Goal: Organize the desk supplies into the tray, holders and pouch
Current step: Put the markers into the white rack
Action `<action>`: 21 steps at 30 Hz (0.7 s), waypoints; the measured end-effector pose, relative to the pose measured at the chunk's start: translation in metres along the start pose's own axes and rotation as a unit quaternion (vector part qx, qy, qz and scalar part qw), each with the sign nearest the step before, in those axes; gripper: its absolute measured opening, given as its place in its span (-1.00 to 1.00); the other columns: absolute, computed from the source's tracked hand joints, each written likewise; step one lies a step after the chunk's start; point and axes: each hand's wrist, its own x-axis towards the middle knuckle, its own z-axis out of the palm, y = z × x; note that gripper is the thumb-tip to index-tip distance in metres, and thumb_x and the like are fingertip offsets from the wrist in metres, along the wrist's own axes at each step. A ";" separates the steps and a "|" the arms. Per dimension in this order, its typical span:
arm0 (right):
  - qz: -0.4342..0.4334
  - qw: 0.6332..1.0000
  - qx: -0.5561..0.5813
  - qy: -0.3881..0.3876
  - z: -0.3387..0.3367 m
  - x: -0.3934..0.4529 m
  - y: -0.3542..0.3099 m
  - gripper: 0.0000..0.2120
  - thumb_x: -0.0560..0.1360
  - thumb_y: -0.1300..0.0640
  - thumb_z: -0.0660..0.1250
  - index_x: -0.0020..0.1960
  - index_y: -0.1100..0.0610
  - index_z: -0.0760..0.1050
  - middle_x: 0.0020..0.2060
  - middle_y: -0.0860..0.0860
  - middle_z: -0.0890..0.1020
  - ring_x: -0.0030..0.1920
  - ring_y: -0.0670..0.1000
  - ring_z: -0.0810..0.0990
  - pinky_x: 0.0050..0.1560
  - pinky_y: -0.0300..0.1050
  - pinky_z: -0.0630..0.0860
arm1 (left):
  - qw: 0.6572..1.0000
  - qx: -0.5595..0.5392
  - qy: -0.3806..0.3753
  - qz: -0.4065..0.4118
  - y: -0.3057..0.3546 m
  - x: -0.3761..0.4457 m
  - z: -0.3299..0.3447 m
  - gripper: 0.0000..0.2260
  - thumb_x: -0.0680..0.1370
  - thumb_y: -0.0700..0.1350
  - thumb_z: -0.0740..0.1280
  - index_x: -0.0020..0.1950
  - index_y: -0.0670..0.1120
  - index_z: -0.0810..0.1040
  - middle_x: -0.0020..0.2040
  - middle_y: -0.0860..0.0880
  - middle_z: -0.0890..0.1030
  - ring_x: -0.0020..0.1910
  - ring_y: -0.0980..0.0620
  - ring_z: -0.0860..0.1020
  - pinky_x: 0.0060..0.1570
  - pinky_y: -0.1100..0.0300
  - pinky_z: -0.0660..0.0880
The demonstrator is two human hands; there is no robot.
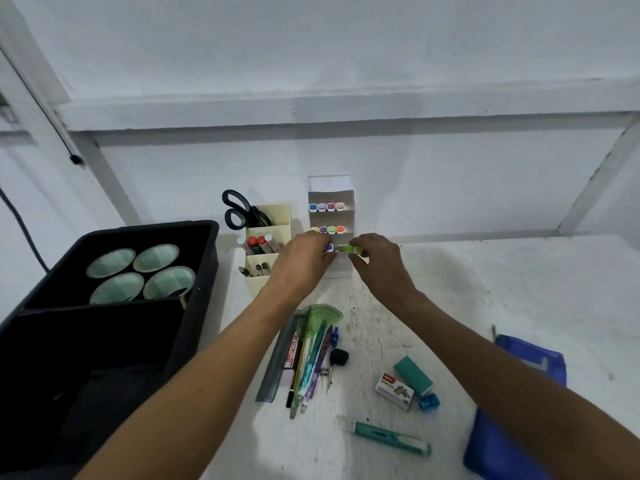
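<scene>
A white tiered marker holder (331, 195) stands at the back of the desk with two rows of coloured-capped markers in it. My right hand (375, 259) pinches a green marker (351, 250) in front of the holder's lower tier. My left hand (304, 259) is at the same tier, its fingers curled around a purple-capped marker (329, 247). A cream pen holder (268, 244) to the left contains black scissors (237, 209) and several pens. A blue pouch (516, 427) lies at the right front.
A black tray (104, 306) with round teal-lined cups fills the left. Loose on the desk: a green protractor (322, 317) atop a ruler and pens, a staples box (394, 393), a teal eraser (414, 374), a blue sharpener (429, 401) and a teal cutter (391, 436).
</scene>
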 end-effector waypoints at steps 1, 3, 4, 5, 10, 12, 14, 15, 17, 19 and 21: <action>0.012 1.000 0.005 -0.008 0.004 0.002 0.001 -0.79 0.44 0.33 0.37 0.07 0.27 0.59 -0.06 0.16 0.65 -0.10 0.10 0.58 -0.01 -0.07 0.52 | 1.000 -0.005 -0.008 0.005 -0.002 0.003 0.003 -0.87 0.56 -0.10 0.33 -0.12 -0.15 0.57 -0.19 -0.09 0.57 -0.20 -0.09 0.52 -0.23 0.05 0.46; 0.032 0.999 0.014 -0.020 0.009 0.006 0.002 -0.81 0.45 0.30 0.37 0.06 0.25 0.59 -0.07 0.16 0.66 -0.10 0.10 0.59 -0.07 -0.17 0.45 | 1.000 -0.015 -0.018 0.011 -0.004 0.008 0.008 -0.90 0.54 -0.13 0.33 -0.12 -0.13 0.59 -0.21 -0.08 0.57 -0.21 -0.09 0.53 -0.26 0.08 0.43; 0.038 0.999 0.018 -0.023 0.011 0.008 0.001 -0.83 0.45 0.28 0.38 0.04 0.24 0.60 -0.09 0.15 0.66 -0.13 0.08 0.59 -0.10 -0.21 0.40 | 1.000 -0.018 -0.021 0.012 -0.005 0.010 0.010 -0.91 0.54 -0.15 0.33 -0.11 -0.13 0.60 -0.20 -0.09 0.58 -0.20 -0.09 0.54 -0.27 0.11 0.41; 0.043 0.999 0.022 -0.024 0.013 0.009 0.001 -0.84 0.45 0.27 0.38 0.03 0.23 0.61 -0.11 0.14 0.67 -0.15 0.06 0.58 -0.13 -0.24 0.36 | 0.999 -0.020 -0.023 0.010 -0.007 0.012 0.012 -0.91 0.53 -0.18 0.32 -0.08 -0.13 0.62 -0.18 -0.10 0.60 -0.17 -0.10 0.56 -0.27 0.14 0.39; 0.065 0.998 0.012 -0.024 0.021 0.014 0.004 -0.81 0.45 0.20 0.40 0.06 0.10 0.63 -0.14 0.10 0.67 -0.15 0.05 0.52 -0.17 -0.23 0.26 | 0.999 -0.048 -0.011 0.017 -0.008 0.016 0.019 -0.70 0.48 -0.29 0.29 0.13 -0.03 0.64 -0.01 -0.09 0.66 -0.05 -0.10 0.59 -0.18 0.21 0.43; 0.068 0.997 0.008 -0.028 0.024 0.015 0.006 -0.81 0.46 0.17 0.40 0.06 0.07 0.63 -0.14 0.11 0.68 -0.20 0.01 0.49 -0.18 -0.23 0.25 | 0.999 -0.034 -0.015 -0.001 -0.011 0.017 0.023 -0.74 0.49 -0.24 0.30 0.10 -0.01 0.65 -0.03 -0.08 0.65 -0.06 -0.11 0.60 -0.20 0.18 0.47; 0.069 0.997 0.011 -0.031 0.027 0.017 0.008 -0.82 0.45 0.16 0.41 0.05 0.07 0.64 -0.12 0.10 0.70 -0.21 0.02 0.55 -0.19 -0.25 0.27 | 0.999 -0.024 -0.026 -0.026 -0.013 0.018 0.026 -0.78 0.49 -0.19 0.31 0.07 0.02 0.66 -0.05 -0.07 0.66 -0.08 -0.12 0.60 -0.23 0.19 0.44; 0.069 0.997 0.013 -0.034 0.028 0.018 0.009 -0.82 0.45 0.16 0.41 0.04 0.07 0.64 -0.10 0.08 0.70 -0.19 0.03 0.59 -0.19 -0.26 0.29 | 0.999 -0.022 -0.031 -0.035 -0.014 0.019 0.027 -0.78 0.49 -0.17 0.32 0.06 0.03 0.66 -0.05 -0.07 0.67 -0.08 -0.12 0.60 -0.23 0.19 0.43; 0.067 0.997 0.019 -0.040 0.031 0.020 0.010 -0.82 0.44 0.17 0.42 0.03 0.06 0.64 -0.07 0.05 0.71 -0.16 0.05 0.64 -0.15 -0.26 0.36 | 0.998 -0.016 -0.036 -0.044 -0.016 0.020 0.029 -0.78 0.49 -0.14 0.32 0.07 0.06 0.66 -0.05 -0.06 0.68 -0.07 -0.13 0.61 -0.22 0.16 0.45; 0.067 0.997 0.022 -0.044 0.033 0.021 0.011 -0.81 0.43 0.19 0.42 0.04 0.07 0.64 -0.04 0.05 0.71 -0.15 0.07 0.65 -0.10 -0.27 0.39 | 0.998 -0.006 -0.041 -0.048 -0.017 0.022 0.030 -0.78 0.50 -0.12 0.31 0.09 0.07 0.65 -0.04 -0.06 0.68 -0.08 -0.14 0.61 -0.22 0.15 0.45; 0.064 0.997 0.016 -0.047 0.034 0.022 0.013 -0.78 0.44 0.22 0.41 0.07 0.08 0.63 -0.01 0.06 0.70 -0.12 0.09 0.65 -0.04 -0.26 0.42 | 0.998 -0.002 -0.044 -0.054 -0.017 0.024 0.031 -0.79 0.51 -0.10 0.31 0.09 0.08 0.65 -0.04 -0.07 0.67 -0.08 -0.14 0.61 -0.23 0.17 0.43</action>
